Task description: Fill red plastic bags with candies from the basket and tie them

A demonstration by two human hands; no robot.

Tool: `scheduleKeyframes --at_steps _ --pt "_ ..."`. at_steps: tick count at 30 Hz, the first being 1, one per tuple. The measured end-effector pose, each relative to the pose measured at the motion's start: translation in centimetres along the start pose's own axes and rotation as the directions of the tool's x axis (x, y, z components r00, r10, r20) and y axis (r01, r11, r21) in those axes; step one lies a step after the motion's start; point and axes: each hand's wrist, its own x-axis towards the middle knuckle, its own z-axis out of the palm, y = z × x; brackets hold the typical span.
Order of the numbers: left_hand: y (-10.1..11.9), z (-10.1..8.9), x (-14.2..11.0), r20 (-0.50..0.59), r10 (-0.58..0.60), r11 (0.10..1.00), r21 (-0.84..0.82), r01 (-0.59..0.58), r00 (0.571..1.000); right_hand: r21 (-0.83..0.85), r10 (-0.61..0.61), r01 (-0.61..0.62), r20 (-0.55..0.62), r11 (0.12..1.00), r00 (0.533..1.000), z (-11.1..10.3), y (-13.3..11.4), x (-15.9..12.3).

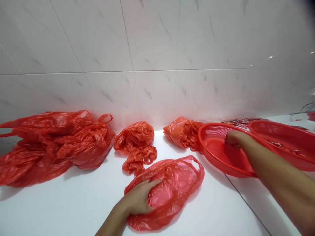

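Observation:
A red plastic bag [172, 190] lies on the white surface in front of me, its mouth spread and a handle loop at its far right. My left hand [141, 198] rests at the bag's mouth, thumb and fingers stretched apart, some fingertips inside the opening. My right hand [235, 139] reaches into a red plastic basket [214, 147] with a mesh wall. Its fingers are curled closed, and whatever may be in them is hidden. The basket's visible floor is bare.
Against the tiled wall [152, 42] lie a heap of full red bags [81, 144], a crumpled red bag [135, 137] and a bundled red bag [182, 131]. At right, a second red basket [283, 134] holds small pieces. Behind it is a dark red patterned item [246, 122].

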Motion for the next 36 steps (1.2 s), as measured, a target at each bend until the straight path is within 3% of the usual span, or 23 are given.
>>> scheduleKeyframes --at_steps 3,5,6,8,9,11,13,17,21,24,27,29,32,36 --pt "0.1 0.0 0.0 -0.007 0.012 1.000 0.009 -0.012 1.000 -0.024 0.076 -0.074 0.102 0.997 0.992 -0.5 -3.3 -0.8" --pt "0.1 0.1 0.0 -0.027 0.022 1.000 0.012 -0.022 0.999 0.076 -0.003 -0.007 0.136 0.997 0.991 0.8 -6.5 -3.5" --pt "0.1 0.3 -0.1 -0.041 0.030 0.999 0.014 -0.030 0.999 0.263 -0.131 0.093 0.132 0.960 0.982 2.1 -8.2 -5.4" --pt "0.1 0.7 -0.2 -0.081 0.057 0.998 0.026 -0.055 0.995 0.585 -0.342 0.224 0.098 0.780 0.935 5.8 -11.5 -9.6" --pt "0.0 0.9 -0.3 -0.106 0.074 0.997 0.037 -0.071 0.992 0.667 -0.424 0.294 0.037 0.685 0.905 8.1 -12.9 -11.4" --pt "0.0 1.3 -0.7 -0.166 0.113 0.992 0.071 -0.103 0.980 0.700 -0.568 0.450 -0.077 0.554 0.820 12.8 -14.9 -14.0" --pt "0.0 1.4 -1.1 -0.236 0.158 0.984 0.114 -0.135 0.959 0.696 -0.612 0.549 -0.196 0.463 0.766 16.9 -15.8 -15.0" --pt "0.6 1.0 -1.7 -0.432 0.285 0.957 0.185 -0.225 0.856 0.663 -0.644 0.605 -0.237 0.440 0.728 21.6 -14.7 -14.5" --pt "1.7 0.9 -1.7 -0.650 0.323 0.945 0.185 -0.269 0.688 0.620 -0.636 0.618 -0.236 0.483 0.734 22.7 -13.3 -14.8" --pt "2.3 1.3 -1.6 -0.718 0.344 0.933 0.191 -0.304 0.605 0.639 -0.561 0.557 -0.228 0.530 0.796 22.8 -13.3 -15.6" --pt "2.4 1.8 -1.5 -0.698 0.378 0.922 0.220 -0.320 0.609 0.776 -0.427 0.373 -0.149 0.509 0.892 22.9 -13.6 -15.9" --pt "2.3 2.1 -1.4 -0.680 0.382 0.922 0.234 -0.308 0.627 0.857 -0.390 0.240 -0.050 0.456 0.920 22.9 -13.6 -15.9" --pt "2.1 2.3 -1.2 -0.669 0.369 0.928 0.233 -0.290 0.645 0.852 -0.474 0.192 0.073 0.487 0.877 22.9 -13.5 -15.8" --pt "2.1 2.3 -1.0 -0.658 0.366 0.929 0.220 -0.297 0.658 0.724 -0.581 0.367 0.056 0.584 0.812 23.0 -13.6 -16.0"
